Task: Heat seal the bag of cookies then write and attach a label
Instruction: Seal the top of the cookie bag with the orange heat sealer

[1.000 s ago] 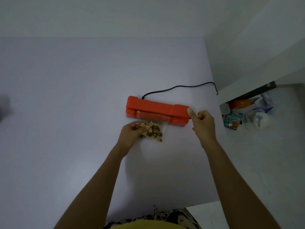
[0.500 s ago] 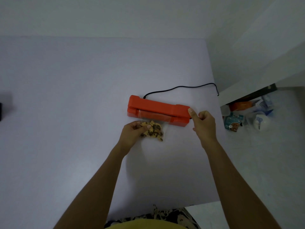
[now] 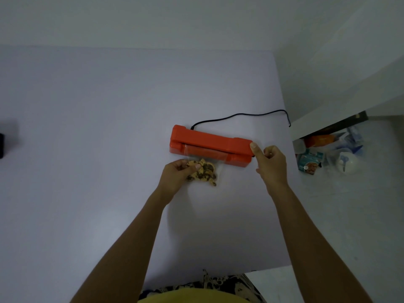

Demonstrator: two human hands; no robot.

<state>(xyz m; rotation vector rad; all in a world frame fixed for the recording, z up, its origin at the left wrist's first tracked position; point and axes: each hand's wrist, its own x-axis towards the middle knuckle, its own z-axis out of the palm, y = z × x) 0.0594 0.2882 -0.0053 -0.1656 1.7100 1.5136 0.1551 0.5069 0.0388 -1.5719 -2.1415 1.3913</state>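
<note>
Your clear bag of cookies (image 3: 202, 171) lies on the bench (image 3: 98, 127) just in front of the orange heat sealer (image 3: 209, 145), its open top edge tucked into the sealer's slot; inside are several tan, dark-spotted cookies, count hard to tell through the plastic. Your left hand (image 3: 177, 174) grips the bag's left side, thumb on top over the cookies, fingers curled under. Your right hand (image 3: 271, 164) sits at the sealer's right end, thumb touching the top corner of the lid, other fingers curled in and holding nothing. A black cord (image 3: 240, 115) leaves the back of the sealer and runs right over the bench edge; where it ends is hidden. Right of the sealer, past the bench edge, a floor corner holds clutter (image 3: 328, 152): an orange packet, a teal pouch, a white round item, blurred, labels unreadable. Far left of the sealer, a dark object (image 3: 1, 145) is cut off by the frame edge. Both forearms run in from the bottom, with patterned fabric (image 3: 218, 283) between them.
</note>
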